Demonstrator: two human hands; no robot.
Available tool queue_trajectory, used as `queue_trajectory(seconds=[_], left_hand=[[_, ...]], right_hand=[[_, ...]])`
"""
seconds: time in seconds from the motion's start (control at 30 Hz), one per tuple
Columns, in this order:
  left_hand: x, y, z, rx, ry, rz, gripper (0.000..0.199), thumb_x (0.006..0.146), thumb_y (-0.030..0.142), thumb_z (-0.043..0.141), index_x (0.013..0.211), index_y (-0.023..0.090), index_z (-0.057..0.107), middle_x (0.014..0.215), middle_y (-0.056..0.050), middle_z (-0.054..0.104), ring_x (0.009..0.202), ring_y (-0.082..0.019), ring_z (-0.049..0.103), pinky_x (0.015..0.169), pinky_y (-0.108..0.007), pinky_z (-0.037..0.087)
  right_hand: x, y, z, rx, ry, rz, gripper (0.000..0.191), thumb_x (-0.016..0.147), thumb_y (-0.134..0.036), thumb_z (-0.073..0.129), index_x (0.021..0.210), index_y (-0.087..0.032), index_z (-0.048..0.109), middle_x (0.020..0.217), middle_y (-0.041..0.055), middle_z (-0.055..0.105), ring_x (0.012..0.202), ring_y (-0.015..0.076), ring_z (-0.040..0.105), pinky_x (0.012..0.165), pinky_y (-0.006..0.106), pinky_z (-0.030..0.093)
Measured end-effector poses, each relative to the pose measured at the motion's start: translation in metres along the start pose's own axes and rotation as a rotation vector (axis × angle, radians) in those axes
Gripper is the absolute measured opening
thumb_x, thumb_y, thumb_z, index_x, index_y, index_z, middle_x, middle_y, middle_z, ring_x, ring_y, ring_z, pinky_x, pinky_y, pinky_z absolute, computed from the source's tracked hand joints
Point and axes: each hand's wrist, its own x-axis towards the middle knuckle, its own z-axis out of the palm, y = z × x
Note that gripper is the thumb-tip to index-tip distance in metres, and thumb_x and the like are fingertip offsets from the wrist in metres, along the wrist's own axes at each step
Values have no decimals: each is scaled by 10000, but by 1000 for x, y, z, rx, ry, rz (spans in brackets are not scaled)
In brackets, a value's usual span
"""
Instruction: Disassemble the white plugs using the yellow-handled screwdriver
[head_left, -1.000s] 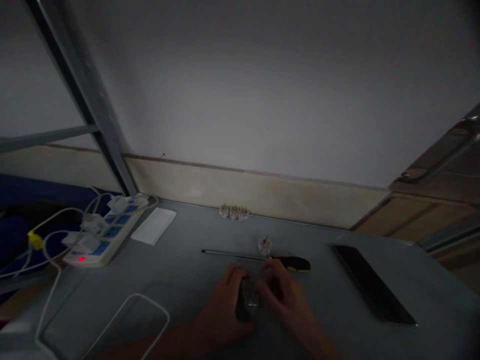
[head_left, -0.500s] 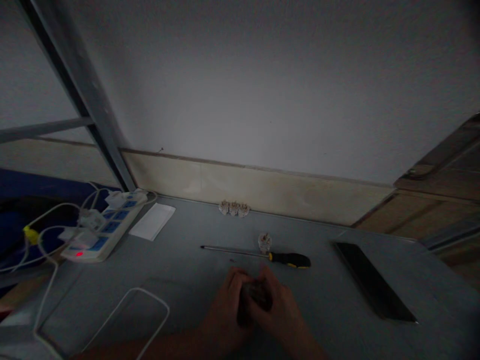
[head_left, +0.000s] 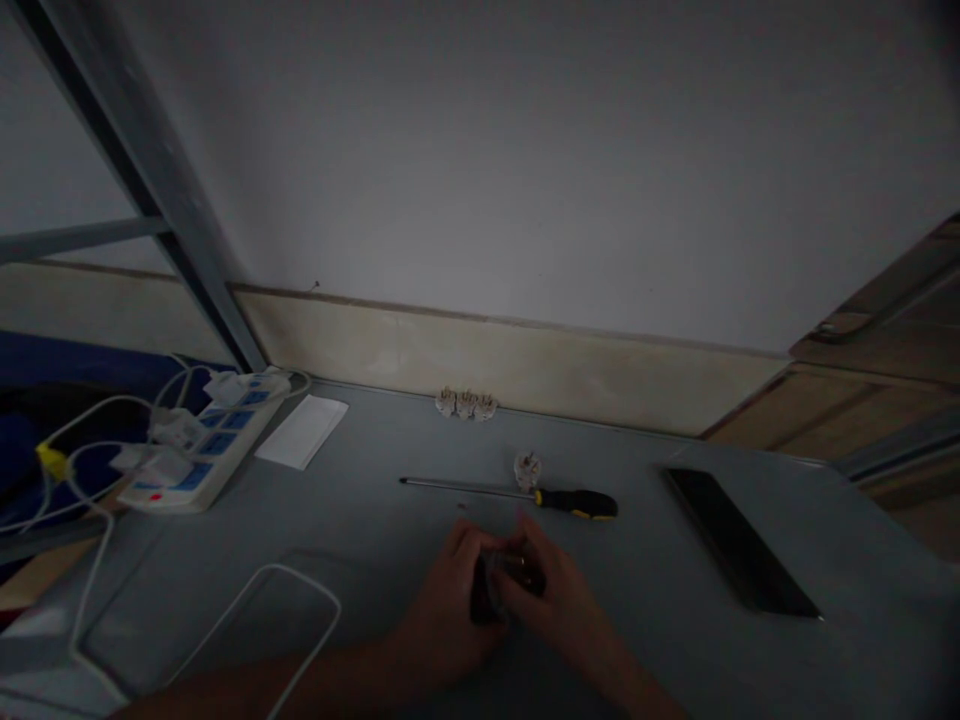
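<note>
Near the front middle of the table, my left hand (head_left: 450,605) is closed around a small dark plug part (head_left: 482,592). My right hand (head_left: 562,600) pinches the same piece from the other side, where a bit of shiny metal shows between thumb and fingers. Dim light and the fingers hide most of its shape. Just beyond lies a screwdriver (head_left: 576,502) with a black and yellow handle, its shaft pointing left. A round, pale plug insert with prongs (head_left: 528,468) sits behind it. A tiny piece, perhaps a screw (head_left: 461,506), rests in front of the shaft.
Three similar plug inserts (head_left: 466,404) stand in a row by the wall. On the left are a power strip (head_left: 225,440) with plugs and cables, a white paper (head_left: 302,432) and a looping white cable (head_left: 330,605). A dark, flat phone-like slab (head_left: 739,540) lies right.
Both hands stay together on the dark part, which has turned slightly so that more of its metal shows. The whole view has shifted a little, so the table things appear higher.
</note>
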Motion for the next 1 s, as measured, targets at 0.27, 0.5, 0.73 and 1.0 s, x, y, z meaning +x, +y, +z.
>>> queue_trajectory(seconds=[0.27, 0.5, 0.73, 1.0], left_hand=[[-1, -3, 2, 37, 11, 1, 496, 627, -12, 674, 1069, 188, 573, 1070, -45, 568, 1004, -234, 574, 867, -356, 475], [-3, -10, -5, -12, 30, 52, 466, 639, 28, 675, 1069, 183, 585, 1041, -61, 592, 957, -236, 597, 816, -347, 491], [-4, -7, -13, 179, -6, 65, 587, 604, 60, 637, 1156, 233, 542, 1163, -59, 635, 1079, -277, 574, 954, -428, 464], [-15, -5, -10, 436, -208, 83, 553, 596, 265, 759, 1116, 237, 572, 1148, -50, 652, 1054, -316, 562, 944, -468, 415]], right_hand=[[1, 0, -5, 45, -33, 21, 267, 765, -396, 576, 916, -181, 526, 786, 24, 650, 691, 153, 623, 610, 263, 461], [1, -10, -8, 178, -75, 51, 272, 748, -403, 587, 899, -186, 524, 780, 17, 609, 677, 131, 565, 606, 245, 438], [15, -8, -22, 366, -148, 181, 313, 740, -463, 515, 863, -177, 544, 560, -53, 447, 414, 72, 396, 402, 198, 320], [21, -2, -29, 439, -66, 208, 451, 792, -496, 524, 1101, -174, 591, 728, -9, 534, 527, 85, 487, 491, 217, 415]])
